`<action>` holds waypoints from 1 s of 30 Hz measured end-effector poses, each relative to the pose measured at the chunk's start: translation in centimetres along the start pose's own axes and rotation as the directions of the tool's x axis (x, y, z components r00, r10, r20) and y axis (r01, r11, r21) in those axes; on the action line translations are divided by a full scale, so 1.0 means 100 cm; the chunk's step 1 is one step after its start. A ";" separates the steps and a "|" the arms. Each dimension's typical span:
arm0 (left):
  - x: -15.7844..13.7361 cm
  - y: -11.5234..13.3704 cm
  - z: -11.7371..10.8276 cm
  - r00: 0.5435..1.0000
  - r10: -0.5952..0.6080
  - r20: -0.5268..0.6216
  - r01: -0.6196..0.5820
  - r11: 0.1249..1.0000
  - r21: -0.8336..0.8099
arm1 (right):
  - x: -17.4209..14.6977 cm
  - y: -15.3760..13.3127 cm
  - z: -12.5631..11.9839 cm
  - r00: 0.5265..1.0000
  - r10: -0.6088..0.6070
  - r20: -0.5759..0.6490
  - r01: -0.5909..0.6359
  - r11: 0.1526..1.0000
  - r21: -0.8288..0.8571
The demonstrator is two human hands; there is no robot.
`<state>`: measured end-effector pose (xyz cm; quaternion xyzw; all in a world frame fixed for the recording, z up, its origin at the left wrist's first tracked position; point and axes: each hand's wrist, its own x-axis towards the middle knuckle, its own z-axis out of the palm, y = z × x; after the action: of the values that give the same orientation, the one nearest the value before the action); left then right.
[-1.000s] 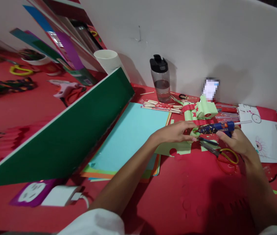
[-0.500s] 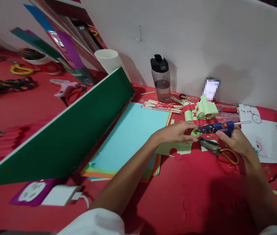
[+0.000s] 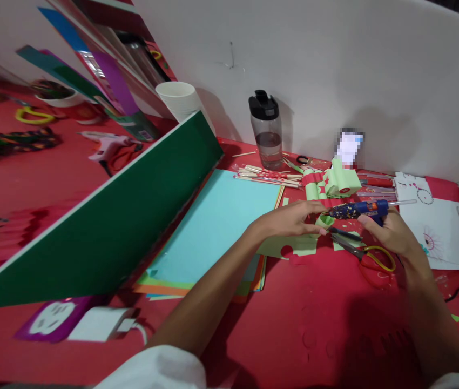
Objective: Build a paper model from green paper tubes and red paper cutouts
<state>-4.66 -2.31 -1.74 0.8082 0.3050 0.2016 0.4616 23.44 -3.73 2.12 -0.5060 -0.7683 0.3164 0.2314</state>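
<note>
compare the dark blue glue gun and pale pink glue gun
The dark blue glue gun is in the right hand; the pale pink glue gun lies on the red table. A clear glue stick juts from the blue gun's back; none shows on the pink gun. Both point left.

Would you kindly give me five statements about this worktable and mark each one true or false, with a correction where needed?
1. The right hand grips a dark blue plastic glue gun. True.
2. The left hand holds a tall white paper cup. False: it has a small light-green paper roll between its fingers and thumb.
3. A clear black-lidded bottle stands upright before the white wall. True.
4. The yellow-and-red-handled metal scissors are in the right hand. False: they lie on the red table.
5. A light blue sheet tops the stack of coloured paper. True.
</note>
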 end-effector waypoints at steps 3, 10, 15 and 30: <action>0.000 0.000 0.000 1.000 -0.006 0.000 0.006 1.000 0.004 | 0.000 0.000 0.000 1.000 0.010 -0.011 -0.010 1.000 0.003; 0.000 -0.003 0.002 1.000 -0.018 -0.021 0.018 0.999 0.040 | 0.000 -0.001 -0.001 1.000 0.018 -0.019 -0.018 1.000 -0.001; 0.000 -0.005 0.002 1.000 -0.022 -0.011 0.023 0.999 0.035 | 0.000 0.000 -0.001 0.999 0.036 -0.015 -0.036 0.999 -0.005; 0.000 -0.004 0.002 0.999 -0.033 0.001 0.032 0.999 0.044 | -0.001 -0.002 -0.002 0.999 0.030 -0.021 -0.030 1.000 -0.007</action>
<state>-4.67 -2.21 -2.18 0.8133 0.3220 0.1865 0.4473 23.53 -3.79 2.41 -0.5217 -0.7591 0.3119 0.2330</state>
